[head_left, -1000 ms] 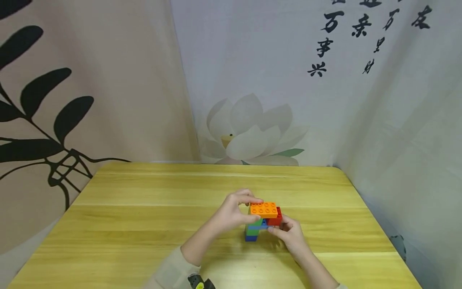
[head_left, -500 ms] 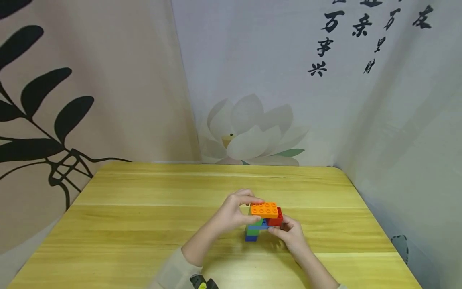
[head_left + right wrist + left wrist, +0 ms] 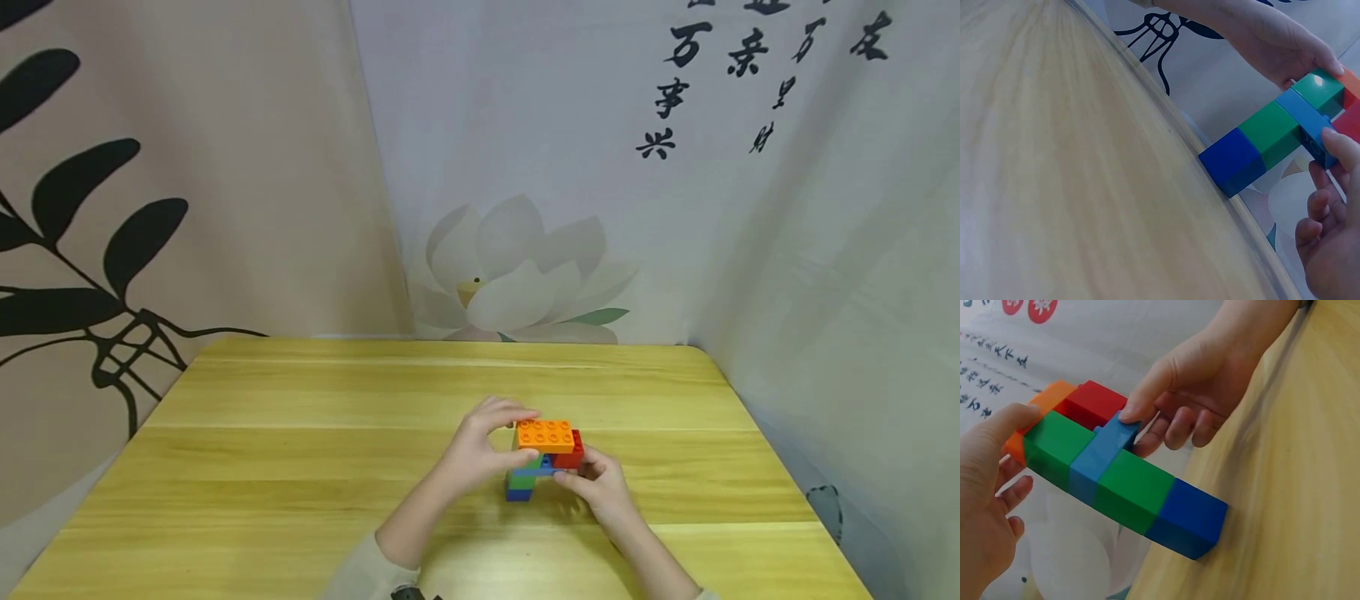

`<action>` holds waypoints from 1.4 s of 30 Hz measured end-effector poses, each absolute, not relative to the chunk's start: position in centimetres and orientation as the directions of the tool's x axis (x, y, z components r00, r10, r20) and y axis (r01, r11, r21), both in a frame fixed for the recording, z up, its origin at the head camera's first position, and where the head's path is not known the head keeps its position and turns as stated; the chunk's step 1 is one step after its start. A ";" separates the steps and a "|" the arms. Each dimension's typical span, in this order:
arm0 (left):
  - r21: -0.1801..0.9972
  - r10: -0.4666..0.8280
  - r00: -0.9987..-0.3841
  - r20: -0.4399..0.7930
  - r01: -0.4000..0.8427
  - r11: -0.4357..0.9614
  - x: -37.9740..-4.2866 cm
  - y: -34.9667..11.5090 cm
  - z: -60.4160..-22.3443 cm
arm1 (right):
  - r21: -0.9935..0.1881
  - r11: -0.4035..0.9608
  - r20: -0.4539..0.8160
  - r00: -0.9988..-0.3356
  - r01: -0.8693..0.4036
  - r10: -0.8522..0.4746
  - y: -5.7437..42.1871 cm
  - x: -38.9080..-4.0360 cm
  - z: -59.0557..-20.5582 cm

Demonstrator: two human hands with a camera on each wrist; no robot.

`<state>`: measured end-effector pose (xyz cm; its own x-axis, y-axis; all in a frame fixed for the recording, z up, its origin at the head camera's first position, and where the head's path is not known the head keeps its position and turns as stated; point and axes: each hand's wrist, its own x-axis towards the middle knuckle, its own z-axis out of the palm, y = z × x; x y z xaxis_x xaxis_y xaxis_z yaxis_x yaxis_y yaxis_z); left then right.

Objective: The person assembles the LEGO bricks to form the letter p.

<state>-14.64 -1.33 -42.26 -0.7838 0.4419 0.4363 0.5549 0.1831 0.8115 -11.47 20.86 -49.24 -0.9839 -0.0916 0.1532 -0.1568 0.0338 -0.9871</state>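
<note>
A small tower of toy building blocks stands upright on the table between both hands. Its dark blue block (image 3: 519,495) is lowest, with a green block (image 3: 1135,490) above. A lighter blue block (image 3: 1104,450) juts out to the right, bearing a red block (image 3: 567,454) on its outer end. Over it comes a second green block (image 3: 1058,439), and an orange block (image 3: 545,437) lies on top. My left hand (image 3: 480,446) grips the orange block between thumb and fingers. My right hand (image 3: 604,493) pinches the lighter blue block's jutting end; some fingertips are hidden behind it.
The wooden table (image 3: 262,483) spreads out around the hands. Behind its far edge hangs a pale cloth backdrop (image 3: 300,208) with printed leaves, a lotus and writing. More cloth (image 3: 862,292) hangs along the right side.
</note>
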 end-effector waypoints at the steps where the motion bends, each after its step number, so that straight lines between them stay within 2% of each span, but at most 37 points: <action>1: 0.810 0.433 -0.786 0.441 0.557 0.186 -14.5 -1.4 -42.4 | -0.987 0.036 0.152 -0.984 -0.156 -0.091 20.9 -11.4 -49.3; 13: 0.748 0.344 -0.739 0.579 0.649 0.136 -13.8 -1.7 -43.8 | -0.984 0.044 0.166 -0.980 -0.172 -0.111 20.8 -11.1 -49.2; 18: 0.744 0.329 -0.741 0.586 0.652 0.144 -14.0 -1.6 -43.8 | -0.984 0.050 0.168 -0.983 -0.172 -0.079 20.6 -11.0 -49.0; 23: 0.775 0.310 -0.776 0.550 0.612 0.157 -14.1 -1.6 -43.6 | -0.976 0.056 0.207 -0.977 -0.211 -0.058 20.5 -10.9 -48.7; 32: 0.841 0.294 -0.829 0.476 0.527 0.122 -14.7 -2.3 -42.9 | -0.946 0.016 0.320 -0.940 -0.324 -0.121 20.1 -11.0 -48.0; 42: 0.901 0.284 -0.891 0.354 0.406 0.153 -15.6 -3.2 -43.7 | -0.961 0.065 0.253 -0.947 -0.270 -0.197 19.9 -11.5 -47.9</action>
